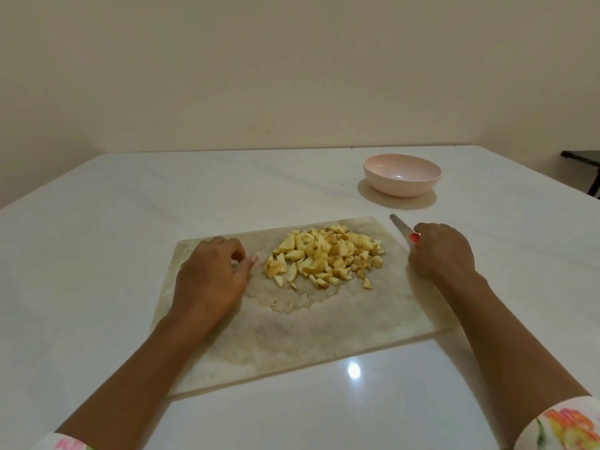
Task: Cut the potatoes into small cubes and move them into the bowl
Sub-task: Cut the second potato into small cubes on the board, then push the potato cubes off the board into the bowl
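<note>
A heap of small yellow potato cubes (326, 256) lies on the far middle of a pale stone cutting board (318, 323). My left hand (212, 277) rests on the board just left of the heap, fingers curled, holding nothing I can see. My right hand (440, 251) sits at the board's right edge, closed around a knife (402, 229) with a red handle; its blade points away to the far left, lying low over the table. A pink bowl (402, 175) with nothing in it stands on the table beyond the board, to the right.
The board lies on a glossy white table (97, 254) that runs to a plain wall at the back. A dark piece of furniture (584, 170) shows past the table's far right edge.
</note>
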